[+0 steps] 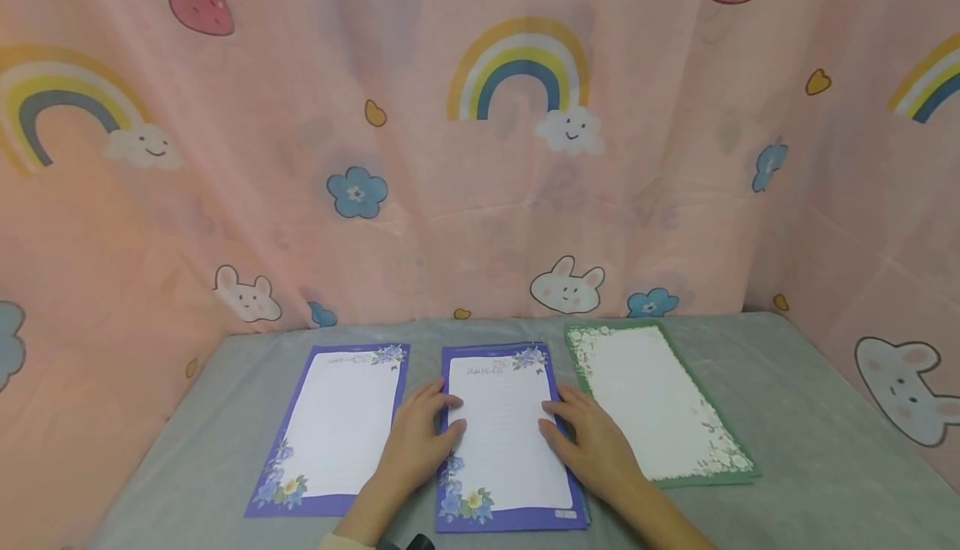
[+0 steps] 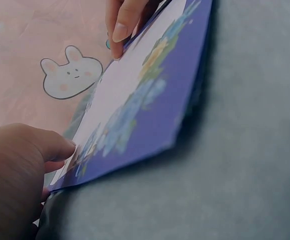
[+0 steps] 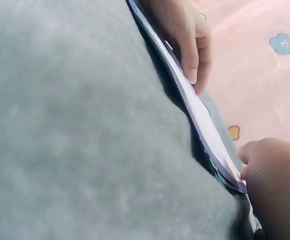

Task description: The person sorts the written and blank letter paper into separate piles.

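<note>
A stack of purple-bordered letter paper (image 1: 506, 442) with blue flowers lies in the middle of the head view. At its left side my left hand (image 1: 420, 433) grips the edge, thumb over the white face. My right hand (image 1: 592, 442) holds the opposite edge in the same way. Seen from the left wrist, the left thumb (image 2: 60, 146) is at the paper's border and the near corner stands over a dark shadow. The right wrist view shows the stack's layered edge (image 3: 205, 142), with greenish layers low down near the right hand. The undersides of both hands are partly hidden.
Left of the stack lies another purple-bordered sheet (image 1: 345, 425), close by the left hand. Green-bordered paper (image 1: 645, 400) with white flowers lies at the right, behind the right hand. A grey cloth (image 1: 810, 450) covers the table; a pink patterned curtain (image 1: 480, 225) hangs behind.
</note>
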Demonstrator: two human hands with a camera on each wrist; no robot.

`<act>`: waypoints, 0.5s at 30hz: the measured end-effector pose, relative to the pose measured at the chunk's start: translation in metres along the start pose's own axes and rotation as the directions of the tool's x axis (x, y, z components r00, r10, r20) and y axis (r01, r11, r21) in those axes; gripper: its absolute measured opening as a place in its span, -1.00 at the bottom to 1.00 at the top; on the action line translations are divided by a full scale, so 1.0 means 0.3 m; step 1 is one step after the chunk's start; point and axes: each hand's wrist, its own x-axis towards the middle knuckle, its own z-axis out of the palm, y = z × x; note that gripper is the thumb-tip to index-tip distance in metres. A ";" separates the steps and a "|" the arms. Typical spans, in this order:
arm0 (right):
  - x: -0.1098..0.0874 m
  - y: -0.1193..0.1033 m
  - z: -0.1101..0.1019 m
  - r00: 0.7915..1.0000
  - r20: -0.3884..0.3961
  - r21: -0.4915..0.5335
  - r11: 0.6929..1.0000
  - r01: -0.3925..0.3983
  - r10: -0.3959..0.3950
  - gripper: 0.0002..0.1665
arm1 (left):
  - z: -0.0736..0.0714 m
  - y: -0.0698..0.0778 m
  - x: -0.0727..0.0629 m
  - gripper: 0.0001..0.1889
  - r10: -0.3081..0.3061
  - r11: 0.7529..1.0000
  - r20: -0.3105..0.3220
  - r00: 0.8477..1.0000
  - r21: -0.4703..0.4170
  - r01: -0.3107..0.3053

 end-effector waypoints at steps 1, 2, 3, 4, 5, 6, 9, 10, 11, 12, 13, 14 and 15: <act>0.000 -0.001 -0.001 1.000 0.002 -0.005 1.000 0.002 -0.002 -0.55 | 0.000 0.000 0.000 -0.75 0.001 1.000 -0.001 1.000 0.001 -0.001; 0.000 -0.001 -0.001 1.000 0.004 -0.010 1.000 0.004 -0.004 -0.54 | 0.000 -0.001 0.000 -0.75 0.002 1.000 -0.002 1.000 0.002 -0.002; -0.001 -0.002 -0.001 1.000 0.007 -0.012 1.000 0.005 -0.005 -0.54 | 0.001 -0.001 0.001 -0.75 0.002 1.000 -0.002 1.000 0.004 -0.002; -0.001 -0.002 -0.001 1.000 0.008 -0.013 1.000 0.008 -0.008 -0.53 | 0.001 -0.001 0.001 -0.75 0.001 1.000 -0.002 1.000 0.004 -0.001; -0.001 -0.002 -0.001 1.000 0.007 -0.013 1.000 0.011 -0.011 -0.53 | 0.002 -0.002 0.001 -0.75 0.001 1.000 -0.002 1.000 0.006 -0.001; -0.001 -0.002 0.000 1.000 0.006 -0.015 1.000 0.012 -0.012 -0.54 | 0.002 -0.002 0.002 -0.75 0.000 1.000 -0.002 1.000 0.006 0.000; -0.001 -0.001 0.003 1.000 -0.004 -0.014 1.000 0.018 -0.018 -0.55 | 0.002 -0.001 0.002 -0.74 -0.005 1.000 -0.002 1.000 0.004 0.005; -0.001 0.000 0.003 1.000 -0.008 -0.014 1.000 0.020 -0.020 -0.55 | 0.002 -0.001 0.002 -0.75 -0.008 1.000 -0.002 1.000 0.004 0.008; -0.001 0.001 0.004 1.000 -0.011 -0.013 1.000 0.021 -0.021 -0.55 | 0.003 0.000 0.001 -0.75 -0.012 1.000 -0.004 1.000 0.004 0.012; -0.001 0.001 0.005 1.000 -0.013 -0.011 1.000 0.020 -0.020 -0.55 | 0.003 0.001 0.001 -0.75 -0.018 1.000 -0.006 1.000 0.001 0.018; 0.000 0.002 0.005 1.000 -0.013 -0.008 1.000 0.020 -0.020 -0.55 | 0.003 0.002 0.000 -0.76 -0.024 1.000 -0.010 1.000 0.000 0.024; -0.001 0.002 0.005 1.000 -0.012 -0.007 1.000 0.020 -0.020 -0.54 | 0.004 0.004 0.000 -0.76 -0.030 1.000 -0.015 0.999 -0.003 0.030; -0.001 0.002 0.005 1.000 -0.011 -0.005 1.000 0.020 -0.020 -0.54 | 0.004 0.004 0.000 -0.76 -0.037 0.999 -0.020 0.999 -0.006 0.036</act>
